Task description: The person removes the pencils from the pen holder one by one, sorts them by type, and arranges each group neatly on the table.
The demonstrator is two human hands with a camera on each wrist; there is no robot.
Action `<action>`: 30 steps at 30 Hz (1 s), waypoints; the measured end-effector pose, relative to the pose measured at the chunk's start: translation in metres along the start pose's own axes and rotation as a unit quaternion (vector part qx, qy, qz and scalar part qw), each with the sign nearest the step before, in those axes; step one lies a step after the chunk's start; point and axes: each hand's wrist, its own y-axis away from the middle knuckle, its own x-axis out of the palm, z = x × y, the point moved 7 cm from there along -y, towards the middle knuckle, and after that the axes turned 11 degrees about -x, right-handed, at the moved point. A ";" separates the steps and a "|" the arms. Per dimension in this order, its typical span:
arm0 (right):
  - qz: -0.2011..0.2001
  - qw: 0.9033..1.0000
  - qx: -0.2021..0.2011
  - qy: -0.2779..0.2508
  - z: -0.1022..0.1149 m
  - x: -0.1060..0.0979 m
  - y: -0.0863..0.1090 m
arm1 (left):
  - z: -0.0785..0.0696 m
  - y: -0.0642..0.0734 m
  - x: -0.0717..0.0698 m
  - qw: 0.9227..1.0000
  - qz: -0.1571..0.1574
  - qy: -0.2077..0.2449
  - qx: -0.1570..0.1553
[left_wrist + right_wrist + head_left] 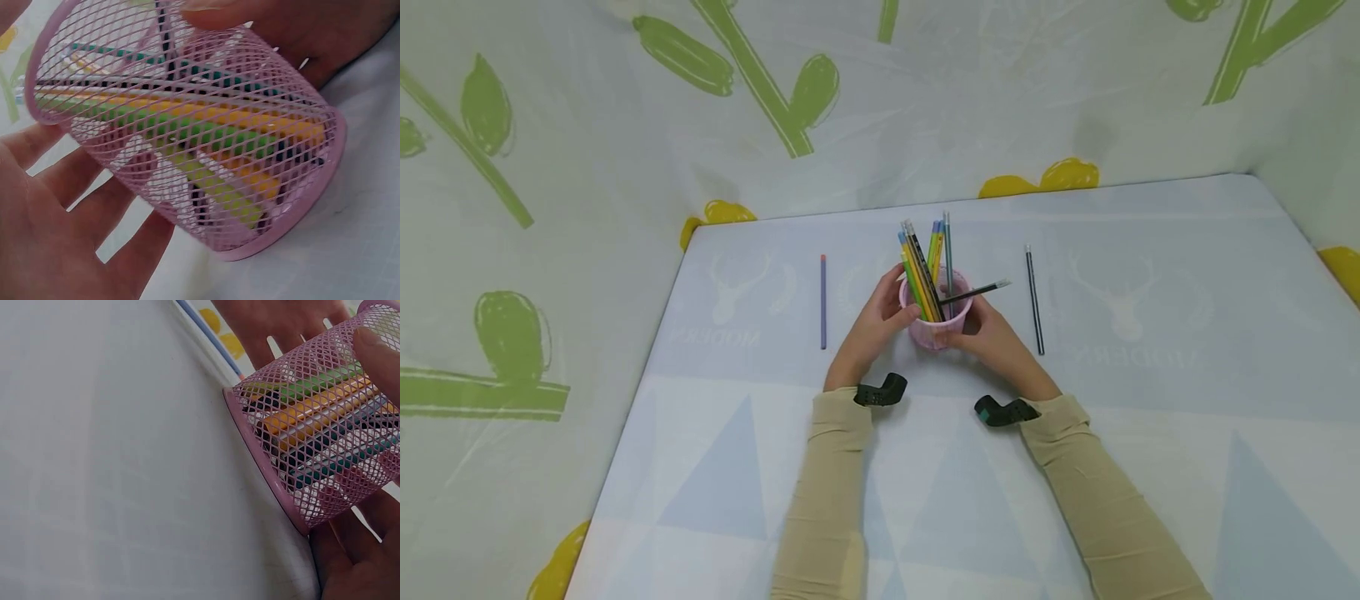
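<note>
A pink mesh pencil cup (931, 336) stands on the table between both hands, with several pencils (919, 275) upright or leaning inside it. Green, yellow, black and teal pencil shafts (206, 134) show through the mesh in the left wrist view. One dark pencil (981, 292) tilts far over the rim to the right. My left hand (874, 323) holds the cup's left side, thumb near the front rim and fingers around the far side. From the right, my right hand (1000, 340) grips the cup, its thumb on the near side; some fingers are hidden behind it.
A purple pencil (823, 302) lies on the table left of the cup, and a black pencil (1034, 300) lies to its right. A pale patterned cloth (1120, 475) covers the table. Leaf-printed sheeting (925, 108) rises behind the far edge.
</note>
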 end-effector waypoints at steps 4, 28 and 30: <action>0.001 1.000 -0.008 0.004 -0.003 0.000 -0.001 | -0.007 0.003 0.011 1.000 0.025 0.000 0.004; 0.002 0.999 -0.049 0.005 -0.024 -0.001 -0.001 | 0.014 -0.010 0.017 0.997 -0.016 -0.069 0.012; 0.007 0.998 -0.054 -0.011 -0.014 0.000 0.000 | 0.008 -0.005 0.018 0.998 -0.012 -0.069 0.004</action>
